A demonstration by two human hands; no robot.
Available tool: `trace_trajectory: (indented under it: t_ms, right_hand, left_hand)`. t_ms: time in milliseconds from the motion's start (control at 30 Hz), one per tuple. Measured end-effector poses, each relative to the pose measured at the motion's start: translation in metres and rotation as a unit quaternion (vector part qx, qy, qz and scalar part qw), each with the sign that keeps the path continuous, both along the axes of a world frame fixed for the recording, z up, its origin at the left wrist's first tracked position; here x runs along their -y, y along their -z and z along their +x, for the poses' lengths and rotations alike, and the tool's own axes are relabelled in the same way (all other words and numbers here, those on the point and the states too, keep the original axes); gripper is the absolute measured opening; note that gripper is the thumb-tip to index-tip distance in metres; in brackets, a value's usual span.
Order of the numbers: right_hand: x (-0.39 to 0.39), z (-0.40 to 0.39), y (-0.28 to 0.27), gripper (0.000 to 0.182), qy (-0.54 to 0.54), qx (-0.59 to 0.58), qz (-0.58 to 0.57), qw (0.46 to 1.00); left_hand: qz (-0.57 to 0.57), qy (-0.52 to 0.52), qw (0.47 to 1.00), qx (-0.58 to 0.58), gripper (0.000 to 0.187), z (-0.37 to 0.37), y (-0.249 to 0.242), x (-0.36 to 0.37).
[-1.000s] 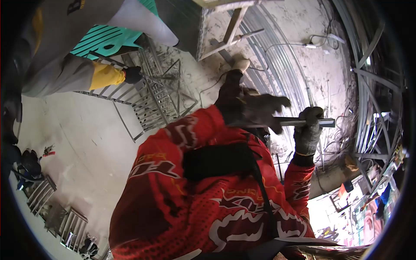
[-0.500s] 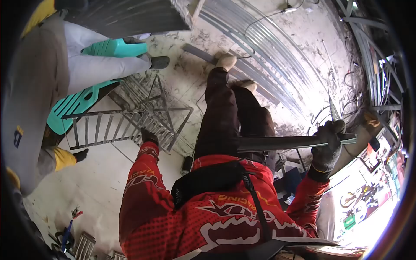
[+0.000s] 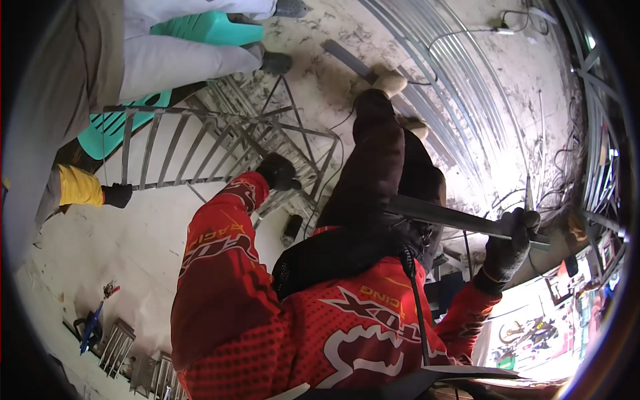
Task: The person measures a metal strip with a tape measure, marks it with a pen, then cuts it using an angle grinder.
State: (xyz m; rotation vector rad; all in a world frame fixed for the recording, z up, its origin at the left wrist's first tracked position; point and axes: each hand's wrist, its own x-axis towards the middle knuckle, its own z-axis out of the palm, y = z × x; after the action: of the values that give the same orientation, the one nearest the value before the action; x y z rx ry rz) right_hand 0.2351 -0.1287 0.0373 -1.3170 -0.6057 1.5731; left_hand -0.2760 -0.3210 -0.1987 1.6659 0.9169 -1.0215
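Our right hand [image 3: 510, 243], gloved, is clenched around a flat metal bar [image 3: 440, 215] that runs leftward from our fist across our legs | our left hand [image 3: 278, 171] grips the metal grille frame [image 3: 200, 150] | beyond, a co-worker's gloved hand [image 3: 119, 195] holds the frame's far edge.

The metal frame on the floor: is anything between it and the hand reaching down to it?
No. The left hand already rests on the frame, with nothing visible between them. The right hand is away to the side, gripping a metal bar. Another person's gloved hand holds the frame's far end.
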Motion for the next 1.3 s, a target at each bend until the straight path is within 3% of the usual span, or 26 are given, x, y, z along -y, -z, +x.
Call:
trace_trajectory:
  t_ms: [67, 133, 267, 333, 400, 533, 600, 700, 733, 867, 933, 1000, 1067, 1167, 1200, 1300]
  right_hand:
    - [-0.004, -0.008, -0.011, 0.026, 0.036, -0.043, -0.015, 0.998]
    - [0.003, 0.006, -0.011, 0.026, 0.032, 0.053, -0.002, 0.998]
    - [0.002, 0.012, -0.032, 0.028, 0.062, 0.025, -0.006, 0.998]
    - [-0.006, 0.007, -0.052, 0.02, 0.051, -0.038, -0.041, 0.997]
    - [-0.007, 0.008, -0.059, 0.021, 0.051, -0.053, -0.043, 0.996]
    - [-0.003, 0.014, -0.072, 0.022, 0.07, 0.145, -0.038, 0.986]
    - [-0.001, 0.02, -0.071, 0.021, 0.047, 0.048, -0.01, 0.998]
    - [0.006, 0.02, -0.064, 0.019, 0.031, 0.077, 0.061, 0.995]
    - [0.005, 0.012, -0.068, 0.021, 0.051, 0.026, 0.06, 0.997]
    - [0.014, 0.019, -0.062, 0.026, 0.081, 0.057, 0.06, 0.993]
    - [0.017, 0.022, -0.059, 0.029, 0.069, 0.059, 0.065, 0.994]
    - [0.017, 0.025, -0.055, 0.032, 0.089, 0.071, 0.07, 0.991]
    - [0.026, 0.028, -0.056, 0.032, 0.122, 0.054, 0.078, 0.988]
    - [0.035, 0.037, -0.066, 0.03, 0.15, 0.062, 0.059, 0.985]
    - [0.033, 0.034, -0.069, 0.03, 0.151, 0.067, 0.072, 0.984]
    - [0.041, 0.036, -0.078, 0.029, 0.164, 0.058, 0.081, 0.981]
  left_hand:
    - [0.012, -0.013, 1.0, -0.001, 0.064, 0.016, -0.018, -0.051]
    - [0.051, -0.065, 0.997, 0.005, 0.064, 0.023, -0.032, -0.085]
    - [0.086, -0.085, 0.993, 0.002, 0.064, 0.042, -0.037, -0.119]
    - [0.128, -0.107, 0.985, 0.033, 0.064, 0.051, -0.035, -0.126]
    - [0.141, -0.093, 0.985, 0.033, 0.063, 0.062, -0.036, -0.129]
    - [0.153, -0.092, 0.982, 0.067, 0.065, 0.076, -0.054, -0.115]
    - [0.153, -0.071, 0.983, 0.076, 0.065, 0.082, -0.058, -0.108]
    - [0.155, -0.067, 0.983, 0.071, 0.065, 0.094, -0.055, -0.097]
    - [0.155, -0.069, 0.983, 0.076, 0.065, 0.098, -0.057, -0.094]
    - [0.121, -0.068, 0.988, 0.063, 0.062, 0.126, -0.065, -0.101]
    - [0.124, -0.071, 0.988, 0.065, 0.06, 0.123, -0.044, -0.095]
    - [0.246, -0.11, 0.959, 0.084, 0.058, 0.116, -0.021, -0.088]
    - [0.215, -0.081, 0.97, 0.08, 0.061, 0.114, -0.021, -0.094]
    - [0.103, -0.001, 0.992, 0.076, 0.071, 0.133, -0.078, -0.115]
    - [0.205, 0.018, 0.965, 0.161, 0.06, 0.125, -0.066, -0.092]
    - [0.155, 0.009, 0.975, 0.16, 0.062, 0.146, -0.076, -0.09]
